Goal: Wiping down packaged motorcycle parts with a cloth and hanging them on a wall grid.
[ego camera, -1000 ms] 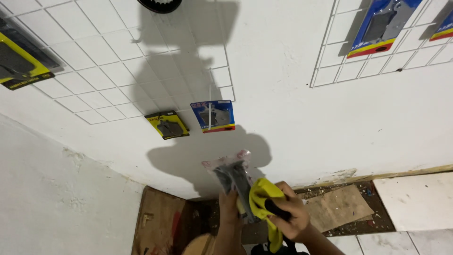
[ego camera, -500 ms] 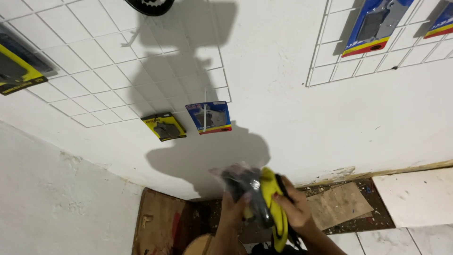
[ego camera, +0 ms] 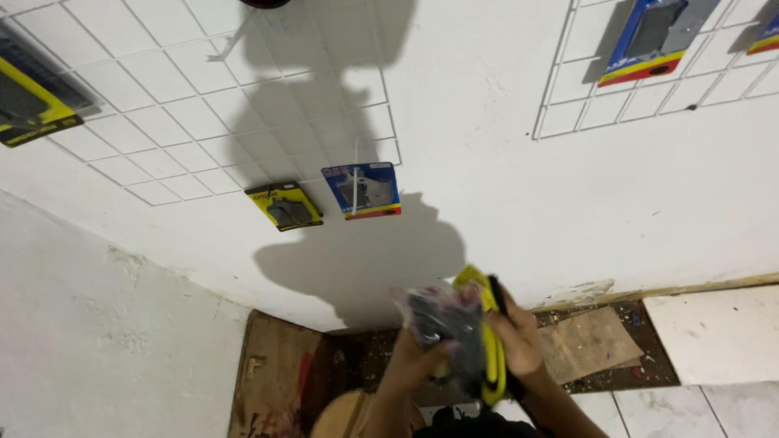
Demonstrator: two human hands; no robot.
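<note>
**Count of what hangs and lies around you**

You have two white wire grid panels on the wall: one to the left (ego camera: 162,105), one to the right (ego camera: 649,97) of the blue carded blister pack (ego camera: 363,190) at centre. Blue-backed packs number three: that central one and two (ego camera: 649,40) (ego camera: 767,28) on the right panel. Yellow-backed packs hanging number two: one (ego camera: 285,206) just left of the central pack, one (ego camera: 32,105) far left. Two hands: left hand (ego camera: 418,361), right hand (ego camera: 515,341), gripping one bundle of yellow-edged packs (ego camera: 466,341); its count cannot be told.
</note>
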